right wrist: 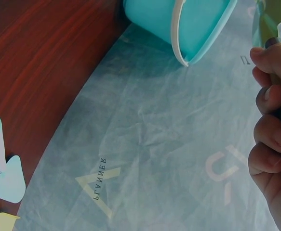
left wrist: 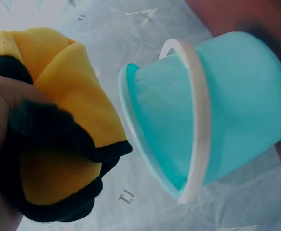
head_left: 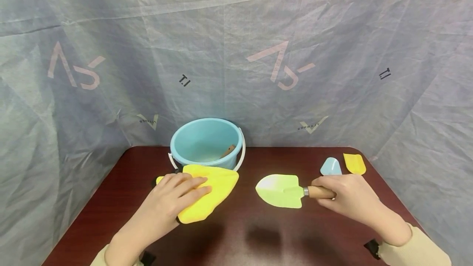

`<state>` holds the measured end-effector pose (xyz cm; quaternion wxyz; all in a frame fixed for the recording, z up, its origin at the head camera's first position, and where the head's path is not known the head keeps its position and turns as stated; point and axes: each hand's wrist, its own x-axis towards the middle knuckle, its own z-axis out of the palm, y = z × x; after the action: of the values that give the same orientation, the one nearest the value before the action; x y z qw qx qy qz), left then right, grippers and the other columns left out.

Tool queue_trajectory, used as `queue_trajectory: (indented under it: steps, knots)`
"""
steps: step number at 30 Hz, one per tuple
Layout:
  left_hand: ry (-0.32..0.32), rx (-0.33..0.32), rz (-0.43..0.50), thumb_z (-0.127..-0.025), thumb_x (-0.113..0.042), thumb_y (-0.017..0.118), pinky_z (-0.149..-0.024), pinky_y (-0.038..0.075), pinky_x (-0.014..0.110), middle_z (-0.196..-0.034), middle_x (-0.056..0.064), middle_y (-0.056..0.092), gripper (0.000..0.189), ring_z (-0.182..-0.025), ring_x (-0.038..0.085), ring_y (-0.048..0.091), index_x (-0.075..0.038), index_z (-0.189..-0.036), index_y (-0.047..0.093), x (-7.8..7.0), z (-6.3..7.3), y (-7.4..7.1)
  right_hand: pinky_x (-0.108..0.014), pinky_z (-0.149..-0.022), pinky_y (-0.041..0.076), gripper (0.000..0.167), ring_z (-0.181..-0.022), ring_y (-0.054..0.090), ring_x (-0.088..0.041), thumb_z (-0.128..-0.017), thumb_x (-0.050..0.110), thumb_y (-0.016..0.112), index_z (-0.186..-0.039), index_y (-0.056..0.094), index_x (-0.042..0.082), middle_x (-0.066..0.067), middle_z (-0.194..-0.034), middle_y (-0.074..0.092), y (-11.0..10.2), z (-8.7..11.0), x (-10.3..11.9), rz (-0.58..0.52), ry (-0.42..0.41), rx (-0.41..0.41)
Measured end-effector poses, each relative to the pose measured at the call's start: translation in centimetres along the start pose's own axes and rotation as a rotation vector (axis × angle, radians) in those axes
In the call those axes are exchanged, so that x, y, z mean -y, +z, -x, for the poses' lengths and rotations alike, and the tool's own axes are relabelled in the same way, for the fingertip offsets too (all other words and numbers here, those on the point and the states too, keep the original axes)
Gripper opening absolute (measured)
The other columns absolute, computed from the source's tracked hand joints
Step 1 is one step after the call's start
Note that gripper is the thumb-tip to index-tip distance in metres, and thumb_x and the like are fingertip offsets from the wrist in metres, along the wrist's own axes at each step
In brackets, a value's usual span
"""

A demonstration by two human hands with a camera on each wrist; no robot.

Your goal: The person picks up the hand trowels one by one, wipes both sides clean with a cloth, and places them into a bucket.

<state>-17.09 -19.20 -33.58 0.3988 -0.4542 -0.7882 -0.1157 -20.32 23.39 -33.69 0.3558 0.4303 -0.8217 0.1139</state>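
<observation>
My left hand grips a folded yellow cloth in front of the light blue bucket. In the left wrist view the cloth shows its black edging, bunched in the fingers. My right hand has its fingers curled round the wooden handle of a garden trowel. The trowel's pale green blade points left, held above the table. At the back of the table stands the bucket, with its white handle down at the side. A brown tool handle leans inside it.
On the dark red table, at the back right, lie a light blue tool and a yellow blade; my right hand partly hides the blue one. A grey printed sheet hangs behind the table and along both sides.
</observation>
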Motion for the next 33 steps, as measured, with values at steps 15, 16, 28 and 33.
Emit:
queue_trajectory:
  steps: [15, 16, 28, 33]
  knots:
    - [0.099, -0.023, -0.022, -0.096, -0.012, 0.036, -0.079, 0.047, 0.04, -0.115, 0.002, 0.065, 0.037, -0.095, 0.026, 0.059, -0.015, -0.116, 0.066, 0.1, -4.1, -0.9, -0.009, -0.044, 0.025, 0.035, -0.052, 0.03, 0.009, -0.051, 0.013, 0.075, -0.08, 0.063, 0.029, 0.026, -0.063, 0.046, 0.2, -0.4, 0.0, 0.055, 0.05, 0.066]
    - [0.11, -0.017, -0.022, -0.095, -0.011, 0.037, -0.079, 0.047, 0.04, -0.115, 0.002, 0.065, 0.036, -0.095, 0.025, 0.059, -0.015, -0.116, 0.066, 0.1, -4.3, -0.7, -0.01, -0.043, 0.025, 0.035, -0.052, 0.03, 0.009, -0.051, 0.013, 0.075, -0.08, 0.063, 0.029, 0.026, -0.063, 0.046, 0.3, -0.4, 0.1, 0.055, 0.052, 0.07]
    - [0.202, 0.049, -0.014, -0.079, -0.001, 0.063, -0.08, 0.047, 0.036, -0.117, 0.0, 0.063, 0.043, -0.098, 0.022, 0.057, -0.016, -0.119, 0.063, -0.6, -6.5, 0.8, -0.01, -0.045, 0.03, 0.033, -0.054, 0.035, 0.01, -0.052, 0.01, 0.073, -0.079, 0.065, 0.027, 0.025, -0.065, 0.049, 1.3, -0.7, 0.6, -0.025, 0.043, 0.042]
    - [0.226, 0.061, -0.027, -0.078, -0.002, 0.067, -0.079, 0.046, 0.033, -0.118, -0.002, 0.063, 0.043, -0.099, 0.02, 0.057, -0.019, -0.117, 0.063, -0.9, -7.2, 1.6, -0.01, -0.045, 0.029, 0.032, -0.053, 0.034, 0.01, -0.053, 0.009, 0.073, -0.078, 0.065, 0.027, 0.024, -0.064, 0.051, 1.6, -1.0, 0.7, -0.029, 0.039, 0.048]
